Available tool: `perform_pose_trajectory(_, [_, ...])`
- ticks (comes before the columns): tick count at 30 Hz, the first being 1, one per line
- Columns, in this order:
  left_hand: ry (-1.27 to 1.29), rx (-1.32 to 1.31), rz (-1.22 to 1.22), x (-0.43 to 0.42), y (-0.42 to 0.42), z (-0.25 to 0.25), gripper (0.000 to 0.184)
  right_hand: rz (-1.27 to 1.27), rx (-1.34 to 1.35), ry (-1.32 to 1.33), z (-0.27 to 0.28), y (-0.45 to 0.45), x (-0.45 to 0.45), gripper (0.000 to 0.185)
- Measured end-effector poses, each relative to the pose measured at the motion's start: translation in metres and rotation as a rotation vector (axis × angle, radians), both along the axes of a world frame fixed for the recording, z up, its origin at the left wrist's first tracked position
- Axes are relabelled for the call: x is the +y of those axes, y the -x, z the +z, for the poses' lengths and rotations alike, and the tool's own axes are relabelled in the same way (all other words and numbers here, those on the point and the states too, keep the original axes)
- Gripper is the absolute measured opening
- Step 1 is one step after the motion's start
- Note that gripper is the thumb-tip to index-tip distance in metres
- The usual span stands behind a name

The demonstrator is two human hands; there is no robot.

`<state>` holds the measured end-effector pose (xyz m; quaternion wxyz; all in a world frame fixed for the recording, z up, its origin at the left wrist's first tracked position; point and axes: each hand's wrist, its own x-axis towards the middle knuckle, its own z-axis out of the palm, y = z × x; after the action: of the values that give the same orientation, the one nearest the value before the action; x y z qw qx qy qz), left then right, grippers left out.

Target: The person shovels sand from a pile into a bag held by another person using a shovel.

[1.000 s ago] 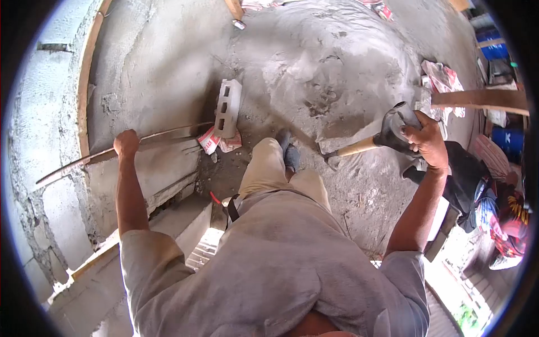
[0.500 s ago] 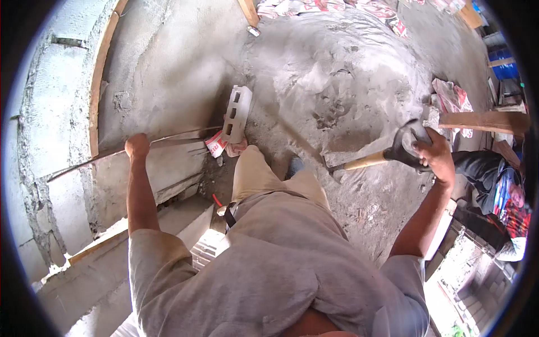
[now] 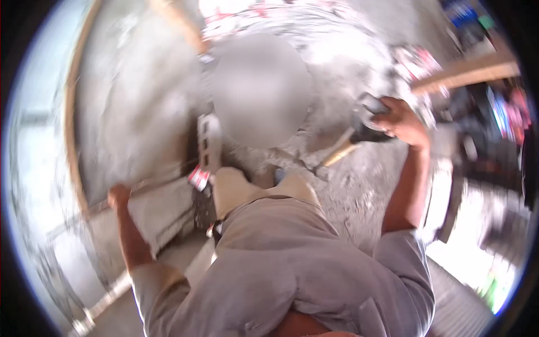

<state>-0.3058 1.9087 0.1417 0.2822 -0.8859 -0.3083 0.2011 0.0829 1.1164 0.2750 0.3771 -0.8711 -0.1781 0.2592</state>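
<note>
My left hand [image 3: 119,196] is out at the left, closed around a thin rod [image 3: 147,183] that slants across in front of the wall. My right hand [image 3: 403,122] is closed on the dark grip of a shovel [image 3: 340,151]. Its wooden shaft runs down and left to the ground, where the blade is hard to make out. Between my fingers and the grip's far side shows a grey rounded part whose nature I cannot tell. A hollow concrete block [image 3: 209,143] stands by the wall, left of my knees.
Pale powdery material [image 3: 342,62] covers the floor ahead, partly behind a round grey blur. Wooden posts [image 3: 73,112] and a beam [image 3: 466,72] stand at the sides. Torn red-and-white bags [image 3: 415,60] lie at right. A dim, smeared figure in bright clothing [image 3: 508,106] is at far right.
The whole view has swung and is now smeared. Both hands keep their holds; my left hand appears lower in view, my right hand higher and further left.
</note>
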Motion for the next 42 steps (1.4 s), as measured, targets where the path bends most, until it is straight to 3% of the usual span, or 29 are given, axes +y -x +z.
perform_pose_trajectory(2, [-0.12,0.217,-0.314,0.056,0.016,-0.033,0.025,-0.224,0.014,-0.111,0.004,0.024,-0.033,0.038])
perform_pose_trajectory(4, [-0.056,0.258,-0.24,0.048,0.009,-0.021,0.027,-0.299,-0.018,-0.089,0.01,0.038,-0.064,0.04])
perform_pose_trajectory(6, [0.05,0.381,0.022,-0.006,-0.018,0.012,0.028,-0.421,-0.039,-0.107,0.006,0.05,-0.1,0.035])
perform_pose_trajectory(8, [0.1,0.377,-0.026,-0.005,-0.018,0.012,0.029,-0.444,-0.114,-0.054,0.008,0.068,-0.108,0.03])
perform_pose_trajectory(10, [0.128,0.393,-0.008,-0.021,-0.029,0.023,0.03,-0.707,-0.039,-0.057,0.014,0.086,-0.113,0.026])
perform_pose_trajectory(12, [0.158,0.404,0.027,-0.022,-0.033,0.027,0.03,-0.774,-0.042,-0.004,0.018,0.107,-0.112,0.025])
perform_pose_trajectory(15, [0.169,0.377,-0.136,0.008,-0.021,0.015,0.032,-0.837,0.004,-0.016,0.025,0.145,-0.103,0.029])
perform_pose_trajectory(18, [0.136,0.561,-0.056,0.017,-0.037,0.005,0.034,-0.873,0.009,-0.035,0.033,0.185,-0.084,0.029])
perform_pose_trajectory(20, [0.338,0.473,0.422,0.0,-0.051,0.011,0.034,-0.907,0.006,0.023,0.043,0.216,-0.067,0.028])
perform_pose_trajectory(21, [0.342,0.48,0.413,0.0,-0.053,0.001,0.034,-0.928,-0.004,0.015,0.042,0.232,-0.065,0.026])
perform_pose_trajectory(23, [0.22,0.299,-0.24,0.001,-0.047,-0.033,0.032,-0.981,-0.022,0.061,0.039,0.267,-0.066,0.023])
perform_pose_trajectory(25, [0.522,-0.088,-0.321,-0.016,-0.044,-0.082,0.04,-1.067,-0.061,0.08,0.04,0.302,-0.073,0.022])
perform_pose_trajectory(26, [0.732,-0.048,-0.24,-0.027,-0.044,-0.116,0.048,-1.194,-0.146,-0.019,0.043,0.32,-0.074,0.021])
perform_pose_trajectory(28, [1.066,0.047,-0.022,-0.084,-0.055,-0.138,0.057,-1.362,-0.133,0.259,0.072,0.343,-0.073,0.02])
perform_pose_trajectory(29, [1.11,0.041,-0.139,-0.063,-0.037,-0.215,0.057,-1.44,-0.204,0.256,0.084,0.356,-0.076,0.022])
perform_pose_trajectory(31, [1.359,0.321,0.009,-0.159,-0.049,-0.178,0.052,-1.507,-0.245,0.515,0.108,0.383,-0.095,0.028])
perform_pose_trajectory(33, [1.507,0.233,0.401,-0.183,-0.02,-0.207,0.048,-1.624,-0.327,0.333,0.114,0.419,-0.132,0.024])
perform_pose_trajectory(38, [1.357,0.292,0.46,-0.244,-0.002,-0.213,0.048,-1.692,-0.466,0.397,0.128,0.474,-0.19,0.021])
perform_pose_trajectory(42, [1.304,0.298,0.474,-0.266,-0.017,-0.208,0.039,-1.656,-0.376,0.431,0.101,0.49,-0.256,0.016])
